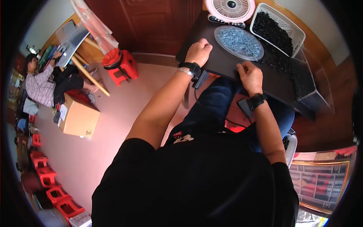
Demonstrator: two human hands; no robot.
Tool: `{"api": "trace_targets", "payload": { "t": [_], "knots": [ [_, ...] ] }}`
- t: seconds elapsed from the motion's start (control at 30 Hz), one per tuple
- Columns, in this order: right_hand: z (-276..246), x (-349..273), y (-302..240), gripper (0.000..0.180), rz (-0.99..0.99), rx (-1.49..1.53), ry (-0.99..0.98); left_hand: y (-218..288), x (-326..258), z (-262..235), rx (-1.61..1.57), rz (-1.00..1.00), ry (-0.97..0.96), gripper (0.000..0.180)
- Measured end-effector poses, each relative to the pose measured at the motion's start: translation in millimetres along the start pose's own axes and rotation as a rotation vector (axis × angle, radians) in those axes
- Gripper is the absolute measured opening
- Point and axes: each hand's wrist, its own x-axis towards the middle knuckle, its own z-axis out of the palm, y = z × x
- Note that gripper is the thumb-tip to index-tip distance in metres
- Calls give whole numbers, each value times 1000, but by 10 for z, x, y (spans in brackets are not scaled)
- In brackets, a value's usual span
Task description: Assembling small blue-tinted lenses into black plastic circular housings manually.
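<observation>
My left hand (199,52) is curled closed over the near left part of a dark table (223,65). To its right, my right hand (250,77) is also closed, thumb uppermost, at the table's near edge. Whatever either hand may hold is hidden by the fingers. Beyond them lies a shallow clear round tray (222,48) full of small silvery-blue pieces (240,41). Small black pieces (278,65) are scattered right of the tray. More black parts (271,30) fill a white plastic basket (301,36) at the back right.
A pink fan (231,5) stands behind the tray. A clear box (308,94) with black pieces sits at the table's right end. Far left are a red stool (126,68), a cardboard box (80,117) and a seated person (39,85) at another table.
</observation>
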Motion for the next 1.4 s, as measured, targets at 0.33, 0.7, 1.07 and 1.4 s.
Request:
{"api": "trace_targets", "payload": {
  "t": [0.33, 0.7, 1.07, 1.4],
  "knots": [
    [-13, 27, 27, 21, -114, -35, 54, 138, -7, -51, -18, -81, 55, 23],
    [-11, 55, 43, 21, -187, -48, 87, 141, 4, -66, -135, -62, 46, 18],
    [-35, 70, 67, 19, -212, 4, 122, 126, 12, -52, -12, -19, 66, 20],
    [-77, 31, 46, 18, -239, 2, 124, 175, -43, -33, -30, -98, 36, 20]
  ]
}}
